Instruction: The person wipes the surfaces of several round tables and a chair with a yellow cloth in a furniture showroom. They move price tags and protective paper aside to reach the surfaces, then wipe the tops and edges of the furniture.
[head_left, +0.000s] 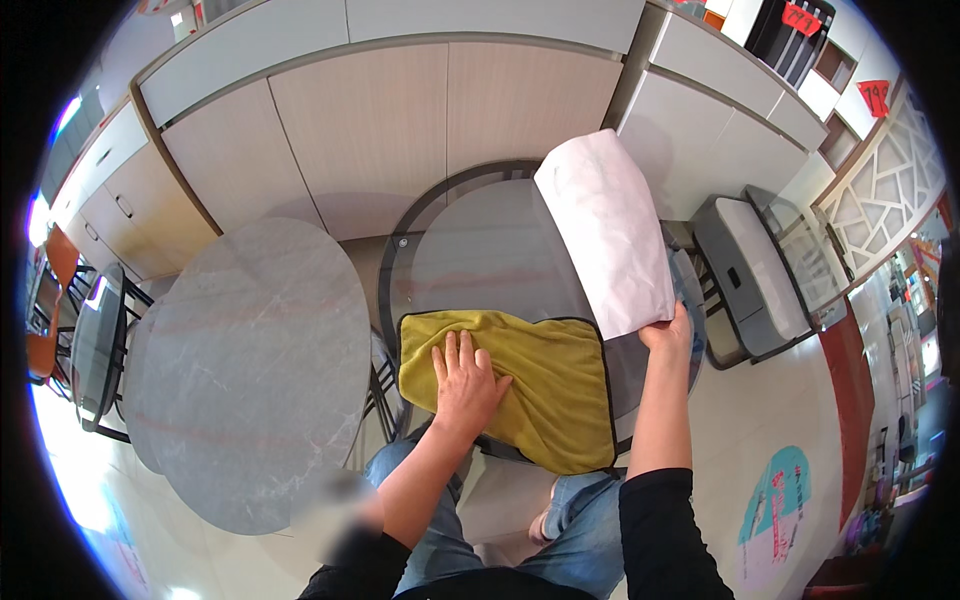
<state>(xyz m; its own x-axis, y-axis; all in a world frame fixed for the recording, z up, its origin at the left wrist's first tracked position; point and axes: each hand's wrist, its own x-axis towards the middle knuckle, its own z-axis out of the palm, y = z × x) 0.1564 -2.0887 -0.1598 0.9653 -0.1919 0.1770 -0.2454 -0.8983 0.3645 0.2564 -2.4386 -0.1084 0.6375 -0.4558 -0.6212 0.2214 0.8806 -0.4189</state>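
Observation:
My left hand (466, 386) presses down flat, fingers spread, on a yellow-green cloth (555, 382) with dark edging. The cloth lies rumpled across the near part of a round dark table (487, 240), and its lower edge hangs over the rim. In my right hand (667, 330) is the near right corner of a white sheet (607, 232), which looks like paper or thin foam. That sheet is creased and slants across the table's right side, hiding part of the top. The fingers of my right hand are partly hidden under it.
A grey marble-patterned table (255, 360) stands close on the left. Light wood cabinets (360, 135) line the far side. At right is a grey and white cabinet (739, 277) with a glass top. A floor sticker (776, 510) bears writing.

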